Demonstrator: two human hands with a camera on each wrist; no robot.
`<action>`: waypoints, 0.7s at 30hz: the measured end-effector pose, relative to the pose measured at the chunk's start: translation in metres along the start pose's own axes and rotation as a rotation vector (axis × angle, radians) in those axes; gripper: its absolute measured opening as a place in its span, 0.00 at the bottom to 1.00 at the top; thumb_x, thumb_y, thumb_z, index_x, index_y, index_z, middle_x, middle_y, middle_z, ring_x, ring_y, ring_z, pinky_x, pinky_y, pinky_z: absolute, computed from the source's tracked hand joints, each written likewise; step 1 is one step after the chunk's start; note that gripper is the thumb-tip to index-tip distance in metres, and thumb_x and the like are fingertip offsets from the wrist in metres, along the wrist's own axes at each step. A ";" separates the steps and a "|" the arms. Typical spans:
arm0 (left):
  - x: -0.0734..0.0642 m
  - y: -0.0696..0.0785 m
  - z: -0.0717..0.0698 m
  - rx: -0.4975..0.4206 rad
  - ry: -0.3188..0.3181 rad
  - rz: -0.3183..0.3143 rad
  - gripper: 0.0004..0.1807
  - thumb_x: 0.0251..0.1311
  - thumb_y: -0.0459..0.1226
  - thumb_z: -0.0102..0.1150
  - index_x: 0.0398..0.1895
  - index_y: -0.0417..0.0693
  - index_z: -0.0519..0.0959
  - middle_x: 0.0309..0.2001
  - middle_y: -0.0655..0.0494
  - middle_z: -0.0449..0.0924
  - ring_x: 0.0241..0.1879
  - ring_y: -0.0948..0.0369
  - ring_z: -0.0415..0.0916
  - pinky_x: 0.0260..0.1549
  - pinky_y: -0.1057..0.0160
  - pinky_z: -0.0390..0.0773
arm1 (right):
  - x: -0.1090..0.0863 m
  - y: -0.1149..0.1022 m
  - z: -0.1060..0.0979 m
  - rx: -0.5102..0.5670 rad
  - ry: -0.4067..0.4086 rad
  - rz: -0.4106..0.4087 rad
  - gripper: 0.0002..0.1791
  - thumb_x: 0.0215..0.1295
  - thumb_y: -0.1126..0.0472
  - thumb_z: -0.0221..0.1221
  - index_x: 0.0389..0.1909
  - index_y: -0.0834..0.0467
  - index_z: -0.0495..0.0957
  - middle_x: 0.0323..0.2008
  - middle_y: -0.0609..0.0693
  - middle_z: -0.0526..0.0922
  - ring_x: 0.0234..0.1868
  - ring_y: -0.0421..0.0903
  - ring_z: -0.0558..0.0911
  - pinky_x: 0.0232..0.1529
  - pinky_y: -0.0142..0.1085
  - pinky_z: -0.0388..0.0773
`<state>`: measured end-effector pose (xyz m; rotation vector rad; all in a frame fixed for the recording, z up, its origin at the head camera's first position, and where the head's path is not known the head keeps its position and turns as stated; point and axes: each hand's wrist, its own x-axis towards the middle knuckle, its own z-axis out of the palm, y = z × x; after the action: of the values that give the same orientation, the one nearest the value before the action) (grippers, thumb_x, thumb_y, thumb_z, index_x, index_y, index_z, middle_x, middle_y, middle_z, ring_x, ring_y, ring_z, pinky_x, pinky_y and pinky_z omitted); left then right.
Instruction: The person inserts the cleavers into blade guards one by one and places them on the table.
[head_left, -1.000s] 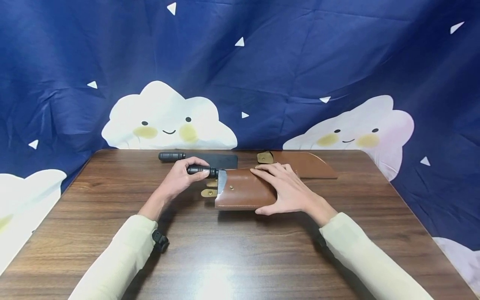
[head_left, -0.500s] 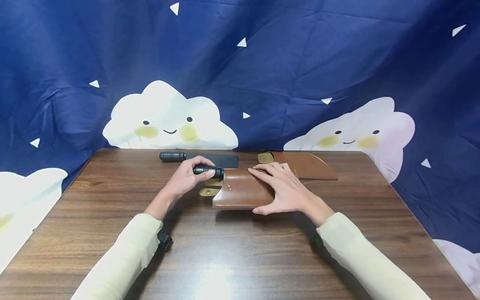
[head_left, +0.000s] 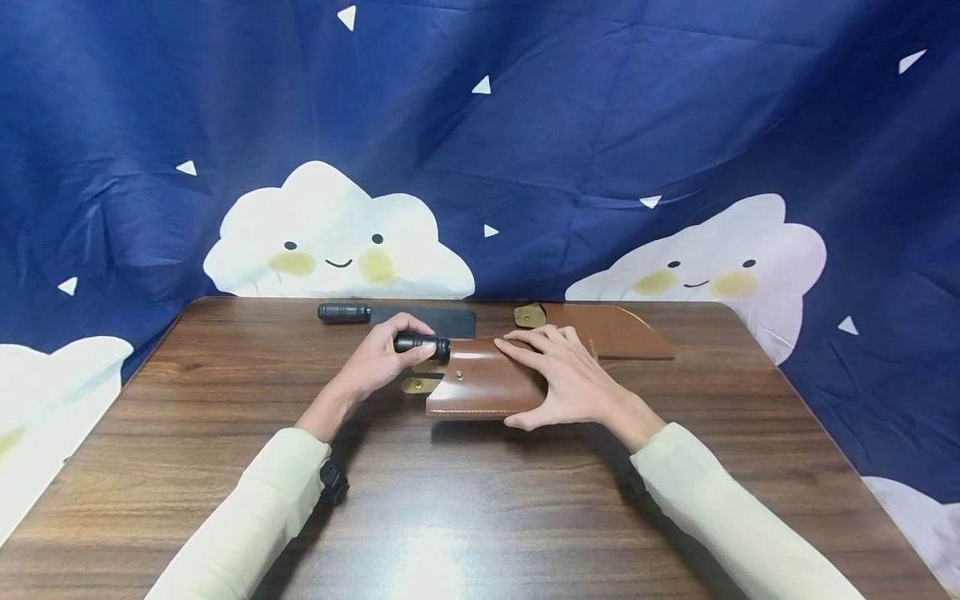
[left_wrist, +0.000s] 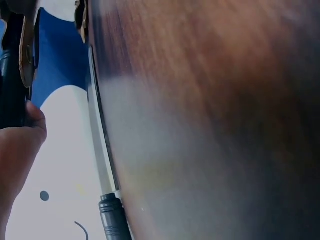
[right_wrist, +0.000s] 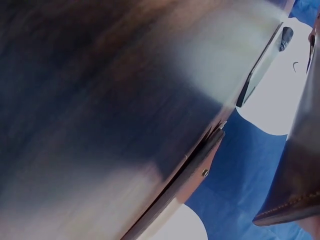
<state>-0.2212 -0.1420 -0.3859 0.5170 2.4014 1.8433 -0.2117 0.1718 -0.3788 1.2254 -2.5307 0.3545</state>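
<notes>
A brown leather knife sheath [head_left: 487, 387] is held slightly above the table, its mouth facing left. My right hand [head_left: 566, 375] grips its right part, thumb at the near edge and fingers over the top. My left hand [head_left: 375, 360] pinches the black knife handle [head_left: 415, 341] at the mouth. No blade shows there; the sheath hides it. Below the handle a tan strap [head_left: 417, 385] with a snap sticks out. In the left wrist view, the handle [left_wrist: 11, 85] and hand appear at the left edge. The right wrist view has the sheath [right_wrist: 300, 165] at its right.
Behind the hands, a second knife [head_left: 442, 321] with a dark blade and black handle lies near the table's far edge. Another brown sheath [head_left: 618, 327] with a tan strap [head_left: 530, 315] lies at the back right. A blue curtain [head_left: 540, 150] hangs behind the wooden table [head_left: 480, 500].
My left hand has moved right, pushing the handle up to the sheath's mouth. The strip of blade seen earlier has gone inside. My right hand and the sheath have shifted slightly left.
</notes>
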 end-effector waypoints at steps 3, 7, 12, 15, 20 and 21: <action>-0.001 0.001 0.000 0.012 0.007 -0.004 0.13 0.63 0.30 0.66 0.50 0.38 0.78 0.49 0.41 0.80 0.44 0.55 0.78 0.42 0.63 0.78 | 0.001 0.000 0.000 0.001 0.002 -0.006 0.59 0.40 0.21 0.65 0.71 0.52 0.72 0.65 0.51 0.74 0.57 0.51 0.72 0.48 0.49 0.63; -0.001 0.001 -0.001 0.032 0.004 -0.002 0.14 0.63 0.31 0.67 0.50 0.37 0.79 0.49 0.41 0.80 0.44 0.55 0.79 0.43 0.63 0.78 | 0.001 0.000 0.001 0.004 -0.011 0.000 0.59 0.41 0.20 0.65 0.72 0.52 0.71 0.66 0.51 0.74 0.58 0.50 0.71 0.49 0.49 0.63; 0.004 0.002 -0.007 0.076 -0.008 0.010 0.15 0.60 0.33 0.71 0.49 0.38 0.82 0.46 0.43 0.82 0.43 0.56 0.79 0.42 0.64 0.78 | 0.000 -0.001 0.003 0.004 -0.012 0.014 0.59 0.41 0.21 0.65 0.73 0.50 0.70 0.67 0.50 0.73 0.60 0.50 0.71 0.49 0.49 0.63; 0.004 0.004 -0.011 0.100 -0.019 -0.004 0.16 0.58 0.34 0.73 0.48 0.39 0.83 0.45 0.45 0.83 0.42 0.55 0.79 0.41 0.62 0.79 | -0.001 -0.002 0.004 -0.006 -0.015 0.007 0.59 0.42 0.21 0.65 0.73 0.50 0.69 0.67 0.51 0.72 0.60 0.51 0.71 0.48 0.49 0.63; 0.001 0.004 -0.017 0.208 -0.052 0.007 0.16 0.56 0.37 0.75 0.48 0.44 0.85 0.43 0.49 0.84 0.41 0.55 0.80 0.41 0.59 0.79 | -0.001 -0.005 0.005 -0.042 -0.062 -0.005 0.59 0.44 0.20 0.63 0.74 0.51 0.67 0.67 0.52 0.71 0.63 0.53 0.70 0.51 0.52 0.64; 0.001 0.003 -0.018 0.232 -0.062 0.013 0.17 0.56 0.37 0.76 0.47 0.44 0.85 0.43 0.50 0.84 0.41 0.55 0.80 0.41 0.59 0.78 | -0.001 -0.006 0.005 -0.050 -0.078 -0.003 0.60 0.44 0.20 0.62 0.74 0.51 0.67 0.68 0.52 0.71 0.63 0.53 0.70 0.52 0.52 0.65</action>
<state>-0.2261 -0.1579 -0.3779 0.5978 2.5891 1.5366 -0.2071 0.1671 -0.3837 1.2467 -2.5869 0.2456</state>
